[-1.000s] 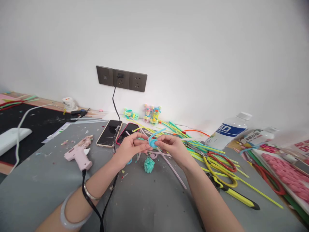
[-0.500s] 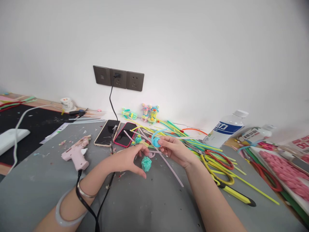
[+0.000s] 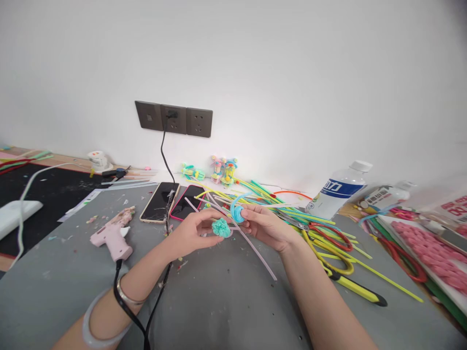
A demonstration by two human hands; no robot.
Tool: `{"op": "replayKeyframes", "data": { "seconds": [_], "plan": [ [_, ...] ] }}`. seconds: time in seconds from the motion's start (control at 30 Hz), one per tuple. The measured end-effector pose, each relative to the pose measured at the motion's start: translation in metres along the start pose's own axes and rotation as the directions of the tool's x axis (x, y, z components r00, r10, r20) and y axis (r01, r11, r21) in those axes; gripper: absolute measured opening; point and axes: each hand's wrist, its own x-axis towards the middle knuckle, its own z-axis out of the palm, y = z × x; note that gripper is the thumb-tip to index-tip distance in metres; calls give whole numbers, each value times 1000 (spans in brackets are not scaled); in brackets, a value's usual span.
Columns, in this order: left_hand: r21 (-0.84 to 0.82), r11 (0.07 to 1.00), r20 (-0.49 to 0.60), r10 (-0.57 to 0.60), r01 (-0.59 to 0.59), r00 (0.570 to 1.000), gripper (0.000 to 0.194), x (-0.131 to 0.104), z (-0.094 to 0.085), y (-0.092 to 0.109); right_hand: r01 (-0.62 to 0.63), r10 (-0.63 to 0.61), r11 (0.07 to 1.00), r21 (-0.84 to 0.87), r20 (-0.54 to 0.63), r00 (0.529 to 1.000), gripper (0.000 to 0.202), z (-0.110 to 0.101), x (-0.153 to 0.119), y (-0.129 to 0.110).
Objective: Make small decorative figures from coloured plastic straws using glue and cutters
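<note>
Between the thumb and fingers of my left hand (image 3: 199, 228) is a bumpy teal cluster (image 3: 221, 227), held above the grey table. My right hand (image 3: 268, 223) pinches a coiled light-blue pipe cleaner (image 3: 238, 213), one end of which curves up and to the right. The two pieces are close together but apart. Beneath and behind my hands lie loose pipe cleaners, among them a pale lilac one (image 3: 260, 258) that slants toward the front. My fingers partly cover what lies behind them.
A pink glue gun (image 3: 114, 236) lies left, its black cord running by my left forearm. Two phones (image 3: 159, 201) rest behind. Yellow-green pipe cleaners, scissors (image 3: 341, 270), a yellow cutter (image 3: 359, 290) and a bottle (image 3: 337, 189) are at right. Small figures (image 3: 229, 171) stand by the wall.
My left hand has closed on the teal cluster and lifted it from the table, up toward the blue coil. My right hand stays nearly in place, still pinching the coil.
</note>
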Motion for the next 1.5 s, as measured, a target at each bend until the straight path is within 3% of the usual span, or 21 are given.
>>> {"op": "replayKeyframes", "data": {
  "seconds": [0.1,0.37,0.53,0.83,1.17,1.5],
  "plan": [
    [-47,999,-72,-5,2,997,35,1,1,-2,12,-12,1000,0,4,1000,38,1,0,1],
    [30,999,-225,-11,18,974,38,5,4,0,7,-7,999,-42,-5,1000,37,6,2,3],
    [84,993,-234,-58,79,970,35,4,3,-2,9,-10,994,-111,-7,1000,37,8,0,2],
    [171,981,-246,-45,89,968,35,5,3,0,27,-32,981,-190,-23,999,39,11,0,1],
    [180,983,-216,77,-38,973,34,7,0,-13,31,-43,959,-281,-37,998,39,10,1,4],
    [140,988,-186,93,-67,978,32,7,-1,-16,34,-52,952,-303,-53,997,45,12,2,5]
  ]
}}
